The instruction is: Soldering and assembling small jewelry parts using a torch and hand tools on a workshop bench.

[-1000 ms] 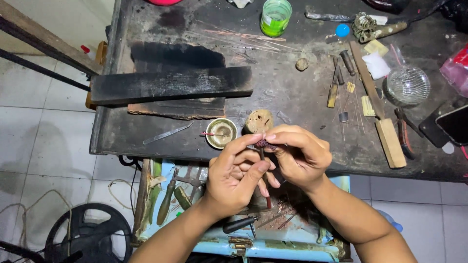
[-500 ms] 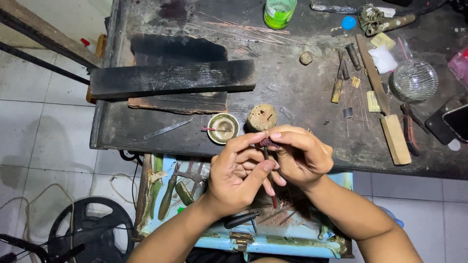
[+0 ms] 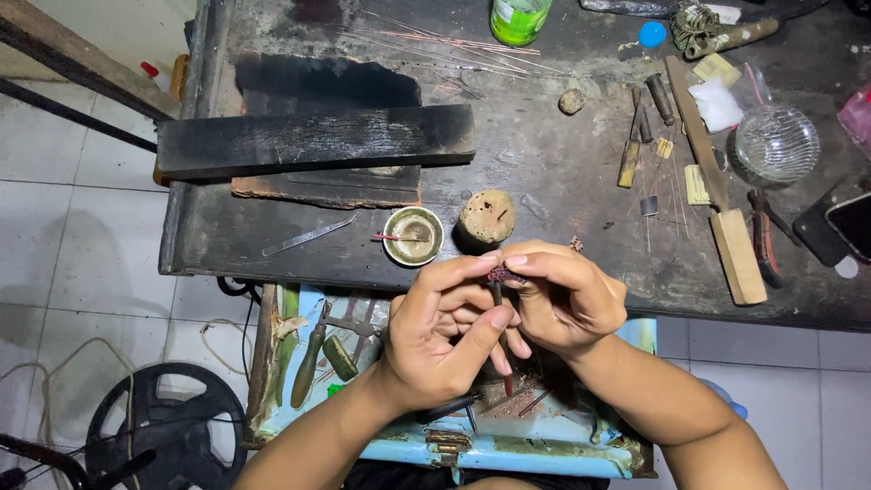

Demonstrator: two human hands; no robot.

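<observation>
Both hands meet in front of the dark workbench's near edge. My left hand and my right hand pinch a tiny reddish-purple piece between their fingertips. A thin dark rod-like tool with a reddish tip runs down from the piece through my left fingers. Just beyond the fingertips on the bench stand a small round metal dish with a red-tipped stick in it and a rough tan lump.
A charred black plank lies over a scorched board at the left. Tweezers, files, pliers, a wooden block, a glass bowl, a green cup and copper wires litter the bench. A blue drawer of tools sits under my arms.
The view has shifted slightly downward. My hands stay together on the small piece, with only small finger movements around it.
</observation>
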